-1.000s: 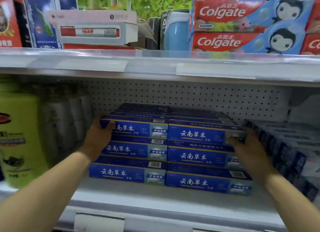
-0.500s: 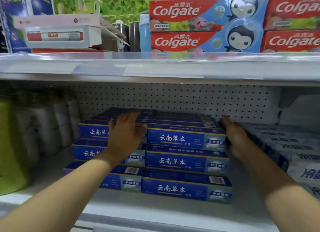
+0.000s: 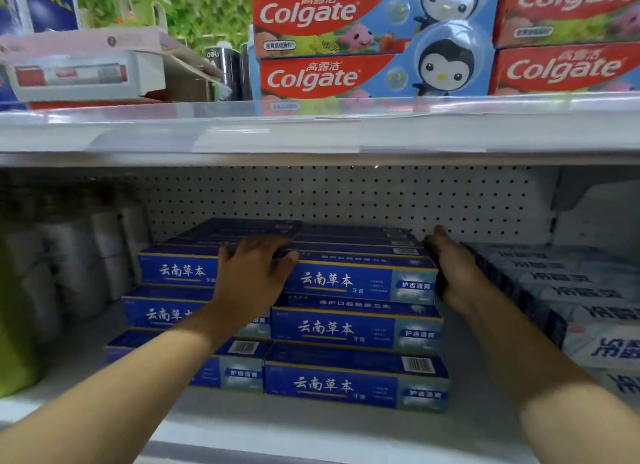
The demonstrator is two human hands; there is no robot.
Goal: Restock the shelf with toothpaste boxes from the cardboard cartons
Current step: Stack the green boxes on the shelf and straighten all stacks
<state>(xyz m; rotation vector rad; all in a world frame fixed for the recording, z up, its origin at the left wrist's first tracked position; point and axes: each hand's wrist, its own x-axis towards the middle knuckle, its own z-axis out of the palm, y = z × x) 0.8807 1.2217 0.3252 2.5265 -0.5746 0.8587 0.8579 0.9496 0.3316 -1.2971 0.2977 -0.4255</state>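
Two bare arms reach in from the bottom toward the lower shelf (image 3: 311, 432), which is white. On it sit the blue toothpaste boxes (image 3: 353, 328), piled three high in two side-by-side stacks, with more rows of the same boxes behind them. The left hand (image 3: 254, 276) lies flat on the top of the left stack, fingers spread and straight, not gripping anything. The right hand (image 3: 450, 273) is pressed flat against the right end of the top boxes, fingers straight and pointing to the back. Just to the right of it lie white and blue boxes (image 3: 568, 301) in a pile. To the left stand blurry grey rolls (image 3: 76, 256) and something green (image 3: 14, 325) at the edge. Behind it all is a white wall with little holes (image 3: 346, 197). Up on the top shelf (image 3: 311, 131) are red Colgate boxes (image 3: 346, 44) with penguins on them and a white box (image 3: 86, 72) to the left.
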